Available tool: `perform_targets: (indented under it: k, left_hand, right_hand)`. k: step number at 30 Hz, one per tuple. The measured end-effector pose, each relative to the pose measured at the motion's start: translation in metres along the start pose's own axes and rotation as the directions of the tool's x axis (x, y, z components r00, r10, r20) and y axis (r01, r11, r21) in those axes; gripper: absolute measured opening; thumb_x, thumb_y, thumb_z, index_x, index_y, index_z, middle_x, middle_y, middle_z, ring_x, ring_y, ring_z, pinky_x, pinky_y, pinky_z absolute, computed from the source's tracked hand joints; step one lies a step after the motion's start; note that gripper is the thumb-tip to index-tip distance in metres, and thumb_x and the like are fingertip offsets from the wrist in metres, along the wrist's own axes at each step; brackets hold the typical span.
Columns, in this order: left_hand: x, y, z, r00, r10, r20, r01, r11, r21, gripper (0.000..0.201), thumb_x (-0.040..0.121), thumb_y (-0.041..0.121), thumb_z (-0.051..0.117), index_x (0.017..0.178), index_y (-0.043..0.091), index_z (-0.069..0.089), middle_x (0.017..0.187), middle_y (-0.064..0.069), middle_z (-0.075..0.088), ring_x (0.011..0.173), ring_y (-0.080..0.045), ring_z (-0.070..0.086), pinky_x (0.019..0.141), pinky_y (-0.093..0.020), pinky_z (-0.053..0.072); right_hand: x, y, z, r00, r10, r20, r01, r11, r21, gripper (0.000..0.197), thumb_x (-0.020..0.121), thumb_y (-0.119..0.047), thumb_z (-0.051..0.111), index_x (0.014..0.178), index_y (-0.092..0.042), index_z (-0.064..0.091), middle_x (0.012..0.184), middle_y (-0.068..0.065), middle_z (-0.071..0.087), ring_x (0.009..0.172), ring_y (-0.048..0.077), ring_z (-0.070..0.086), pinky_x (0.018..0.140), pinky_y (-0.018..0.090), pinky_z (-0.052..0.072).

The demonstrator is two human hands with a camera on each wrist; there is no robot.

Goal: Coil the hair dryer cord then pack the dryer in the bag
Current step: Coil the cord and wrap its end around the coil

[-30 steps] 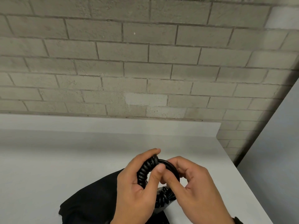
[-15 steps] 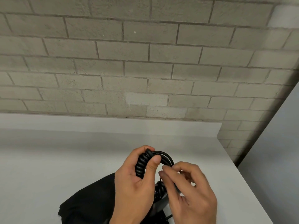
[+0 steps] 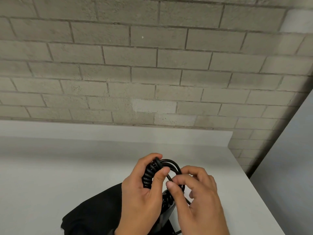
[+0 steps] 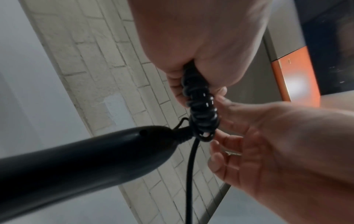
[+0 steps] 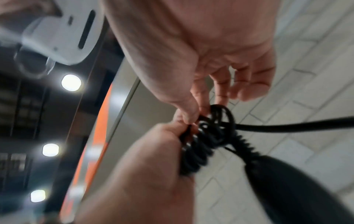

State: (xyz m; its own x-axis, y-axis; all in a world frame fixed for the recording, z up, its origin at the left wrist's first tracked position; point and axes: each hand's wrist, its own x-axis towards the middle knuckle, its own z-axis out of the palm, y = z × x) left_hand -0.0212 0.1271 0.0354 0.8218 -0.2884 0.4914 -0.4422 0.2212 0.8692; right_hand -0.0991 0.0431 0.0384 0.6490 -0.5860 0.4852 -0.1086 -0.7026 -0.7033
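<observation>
My left hand (image 3: 159,165) grips the bunched spiral part of the black dryer cord (image 3: 148,175), thumb pressed over it. My right hand (image 3: 174,181) pinches a thin straight strand of the cord (image 3: 171,162) that loops over the top of the coil, just right of the left thumb. The black dryer handle (image 4: 86,159) hangs below the coil (image 4: 201,109), and a straight length of cord (image 4: 189,174) drops down from it. The black bag (image 3: 91,214) lies flat on the white table under and left of my hands. The dryer's head is hidden.
The white table (image 3: 67,167) runs back to a grey brick wall (image 3: 152,73). Its right edge (image 3: 254,192) falls off close beside my right hand. A grey panel (image 3: 291,158) stands at the far right.
My right hand let go of the top of the loop, dropped lower, and now pinches the thin strand beside the left thumb. The left hand kept its grip on the coil.
</observation>
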Motion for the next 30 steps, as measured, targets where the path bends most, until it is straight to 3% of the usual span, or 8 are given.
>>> perform_targets:
  k: [4, 7, 12, 19, 22, 24, 27, 30]
  left_hand:
    - [0.001, -0.002, -0.004, 0.992, 0.125, 0.029, -0.127, 0.985, 0.116, 0.027, 0.086, 0.040, 0.069, 0.113, 0.041, 0.064, 0.084, 0.012, 0.069, 0.072, -0.009, 0.067, 0.068, -0.008, 0.047]
    - [0.003, -0.004, -0.006, 0.983, 0.171, 0.062, -0.179, 0.973, 0.146, 0.027, 0.086, 0.042, 0.062, 0.112, 0.038, 0.065, 0.088, 0.012, 0.070, 0.078, -0.011, 0.069, 0.071, -0.016, 0.051]
    - [0.007, -0.005, -0.011, 0.987, 0.158, 0.028, -0.160, 0.979, 0.128, 0.024, 0.085, 0.034, 0.068, 0.109, 0.038, 0.067, 0.090, 0.013, 0.071, 0.081, -0.010, 0.070, 0.071, -0.011, 0.050]
    - [0.004, -0.005, -0.009, 0.991, 0.133, 0.002, -0.132, 0.985, 0.112, 0.029, 0.081, 0.042, 0.071, 0.109, 0.042, 0.066, 0.091, 0.016, 0.071, 0.083, -0.005, 0.070, 0.073, -0.008, 0.049]
    - [0.004, -0.003, -0.007, 0.990, 0.141, -0.013, -0.139, 0.984, 0.115, 0.030, 0.081, 0.041, 0.073, 0.109, 0.039, 0.067, 0.093, 0.017, 0.071, 0.085, -0.004, 0.070, 0.075, -0.007, 0.048]
    - [0.003, -0.002, -0.006, 0.988, 0.151, -0.020, -0.147, 0.982, 0.119, 0.031, 0.080, 0.040, 0.074, 0.109, 0.038, 0.068, 0.093, 0.018, 0.072, 0.084, -0.003, 0.069, 0.075, -0.007, 0.048]
    - [0.003, -0.003, -0.007, 0.990, 0.136, -0.030, -0.132, 0.987, 0.093, 0.025, 0.083, 0.033, 0.076, 0.106, 0.040, 0.069, 0.088, 0.017, 0.072, 0.080, -0.004, 0.070, 0.074, -0.010, 0.050]
    - [0.006, -0.004, -0.009, 0.995, 0.074, -0.060, -0.072, 0.996, 0.044, 0.028, 0.077, 0.028, 0.075, 0.102, 0.041, 0.071, 0.085, 0.011, 0.073, 0.076, -0.010, 0.072, 0.074, -0.021, 0.057]
  right_hand:
    - [0.012, -0.006, -0.020, 0.882, 0.204, 0.424, -0.368, 0.861, 0.352, 0.024, 0.077, -0.049, 0.066, 0.068, -0.027, 0.067, 0.085, -0.016, 0.059, 0.081, 0.011, 0.056, 0.070, 0.016, 0.039]
    - [0.018, -0.014, -0.032, 0.803, 0.240, 0.545, -0.520, 0.728, 0.446, 0.037, 0.059, -0.060, 0.061, 0.056, -0.023, 0.064, 0.073, -0.014, 0.060, 0.075, 0.013, 0.056, 0.070, 0.019, 0.039]
    - [-0.001, -0.014, -0.029, 0.970, 0.009, 0.243, -0.027, 0.997, 0.071, 0.031, 0.063, -0.065, 0.046, 0.083, -0.045, 0.061, 0.109, -0.027, 0.045, 0.104, -0.004, 0.043, 0.079, 0.003, 0.036]
    - [-0.001, -0.008, -0.035, 0.988, -0.148, 0.032, 0.148, 0.989, -0.006, 0.015, 0.079, -0.049, 0.055, 0.090, -0.046, 0.065, 0.079, -0.025, 0.064, 0.073, -0.002, 0.058, 0.065, 0.004, 0.042]
    - [0.000, -0.015, -0.040, 0.996, -0.038, 0.083, 0.029, 0.994, 0.101, 0.008, 0.079, -0.046, 0.064, 0.082, -0.042, 0.071, 0.070, -0.020, 0.069, 0.069, 0.000, 0.063, 0.065, 0.004, 0.044]
    - [0.005, -0.017, -0.049, 0.923, 0.142, 0.358, -0.287, 0.874, 0.392, 0.025, 0.069, -0.050, 0.077, 0.070, -0.025, 0.073, 0.059, -0.002, 0.069, 0.060, 0.010, 0.064, 0.062, 0.013, 0.048]
    - [0.014, -0.013, -0.059, 0.729, 0.171, 0.663, -0.671, 0.373, 0.641, 0.050, 0.038, -0.039, 0.095, 0.059, -0.006, 0.065, 0.039, 0.006, 0.040, 0.041, 0.024, 0.048, 0.048, 0.028, 0.044]
    - [0.016, 0.000, -0.059, 0.735, 0.043, 0.676, -0.638, 0.379, 0.670, 0.046, 0.046, -0.039, 0.094, 0.068, -0.008, 0.068, 0.051, 0.009, 0.051, 0.050, 0.022, 0.055, 0.056, 0.025, 0.048]
